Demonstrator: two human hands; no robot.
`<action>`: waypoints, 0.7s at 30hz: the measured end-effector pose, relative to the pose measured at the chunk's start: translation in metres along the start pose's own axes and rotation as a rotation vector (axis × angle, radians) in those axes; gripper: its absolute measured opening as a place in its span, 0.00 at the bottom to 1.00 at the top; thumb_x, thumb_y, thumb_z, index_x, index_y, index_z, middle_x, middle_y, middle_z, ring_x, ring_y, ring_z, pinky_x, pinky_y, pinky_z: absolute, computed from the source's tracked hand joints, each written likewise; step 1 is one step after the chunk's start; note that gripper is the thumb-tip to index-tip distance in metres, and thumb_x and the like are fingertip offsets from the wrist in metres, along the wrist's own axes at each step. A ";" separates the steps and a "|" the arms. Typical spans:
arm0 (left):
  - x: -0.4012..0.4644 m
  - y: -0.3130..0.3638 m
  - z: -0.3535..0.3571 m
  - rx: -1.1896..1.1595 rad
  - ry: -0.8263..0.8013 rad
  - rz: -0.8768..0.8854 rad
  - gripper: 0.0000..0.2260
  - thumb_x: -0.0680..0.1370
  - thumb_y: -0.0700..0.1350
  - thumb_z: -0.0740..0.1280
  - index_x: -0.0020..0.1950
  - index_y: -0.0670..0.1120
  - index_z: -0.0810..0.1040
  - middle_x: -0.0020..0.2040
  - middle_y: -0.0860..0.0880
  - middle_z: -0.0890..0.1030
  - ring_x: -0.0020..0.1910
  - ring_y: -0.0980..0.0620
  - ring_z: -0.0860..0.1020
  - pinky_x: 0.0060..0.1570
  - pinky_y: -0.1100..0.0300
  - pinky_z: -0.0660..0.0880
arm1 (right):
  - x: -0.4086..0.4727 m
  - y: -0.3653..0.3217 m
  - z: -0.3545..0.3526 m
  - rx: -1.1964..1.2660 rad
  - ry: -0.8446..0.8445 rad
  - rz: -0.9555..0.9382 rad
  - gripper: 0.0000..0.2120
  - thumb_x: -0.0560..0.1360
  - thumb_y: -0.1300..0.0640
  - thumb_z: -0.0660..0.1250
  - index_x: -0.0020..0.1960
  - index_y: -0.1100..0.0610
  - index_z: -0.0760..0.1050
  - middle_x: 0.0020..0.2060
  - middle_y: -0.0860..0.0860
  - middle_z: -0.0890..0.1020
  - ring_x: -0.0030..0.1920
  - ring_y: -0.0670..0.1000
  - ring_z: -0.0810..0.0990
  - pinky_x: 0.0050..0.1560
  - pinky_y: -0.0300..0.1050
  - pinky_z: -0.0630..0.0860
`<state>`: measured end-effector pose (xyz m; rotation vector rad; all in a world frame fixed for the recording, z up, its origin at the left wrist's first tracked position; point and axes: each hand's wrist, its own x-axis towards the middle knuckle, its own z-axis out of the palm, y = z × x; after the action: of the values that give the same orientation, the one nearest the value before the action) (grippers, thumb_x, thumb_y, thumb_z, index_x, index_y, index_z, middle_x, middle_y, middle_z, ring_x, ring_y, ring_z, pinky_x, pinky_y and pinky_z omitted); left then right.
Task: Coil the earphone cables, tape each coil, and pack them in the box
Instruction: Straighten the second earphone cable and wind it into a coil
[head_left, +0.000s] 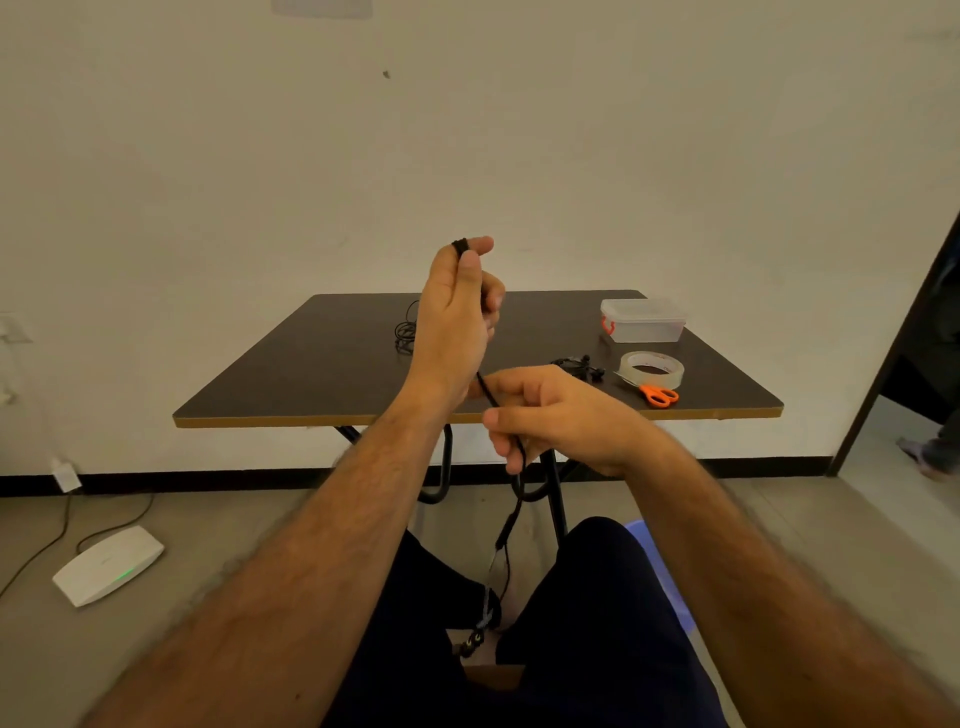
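My left hand (457, 322) is raised in front of the table with black turns of an earphone cable (506, 514) wound round its fingertips. The cable runs down from it through my right hand (550, 415), which pinches it below the table edge. Its free end hangs between my knees, the earbuds (470, 644) dangling low. Another loose black earphone (406, 332) lies on the table behind my left hand. A third black earphone (579, 365) lies right of centre. The clear lidded box (643, 319), closed, stands at the back right. A tape roll (652, 368) lies in front of it.
Orange-handled scissors (655, 393) lie by the tape near the dark table's front edge (260, 420). A white device (106, 564) with a green light and its cord sits on the floor at left. A doorway with another person's foot (922, 457) is at right.
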<state>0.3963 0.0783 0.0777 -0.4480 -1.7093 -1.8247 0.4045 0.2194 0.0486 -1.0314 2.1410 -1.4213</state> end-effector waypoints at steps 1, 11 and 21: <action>0.000 -0.003 0.000 0.071 0.000 0.020 0.11 0.86 0.45 0.51 0.62 0.47 0.71 0.35 0.51 0.72 0.28 0.60 0.67 0.28 0.67 0.65 | -0.001 -0.003 -0.002 -0.008 0.003 -0.002 0.13 0.81 0.62 0.62 0.64 0.53 0.75 0.35 0.52 0.80 0.36 0.55 0.79 0.41 0.45 0.81; -0.007 -0.016 -0.007 0.308 -0.132 -0.135 0.13 0.86 0.45 0.52 0.62 0.46 0.74 0.35 0.49 0.76 0.29 0.60 0.74 0.30 0.65 0.72 | 0.002 -0.019 -0.029 -0.365 0.277 -0.172 0.06 0.78 0.58 0.68 0.48 0.58 0.83 0.27 0.47 0.76 0.29 0.45 0.71 0.34 0.38 0.69; -0.016 -0.012 -0.001 0.129 -0.377 -0.384 0.16 0.86 0.54 0.49 0.51 0.48 0.73 0.29 0.51 0.69 0.23 0.57 0.61 0.24 0.64 0.57 | 0.015 -0.028 -0.061 -0.337 0.400 -0.314 0.04 0.75 0.67 0.67 0.47 0.61 0.80 0.40 0.59 0.83 0.40 0.60 0.81 0.39 0.47 0.79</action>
<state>0.4015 0.0800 0.0582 -0.4545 -2.2870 -1.9654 0.3656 0.2403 0.1012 -1.3486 2.6693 -1.5433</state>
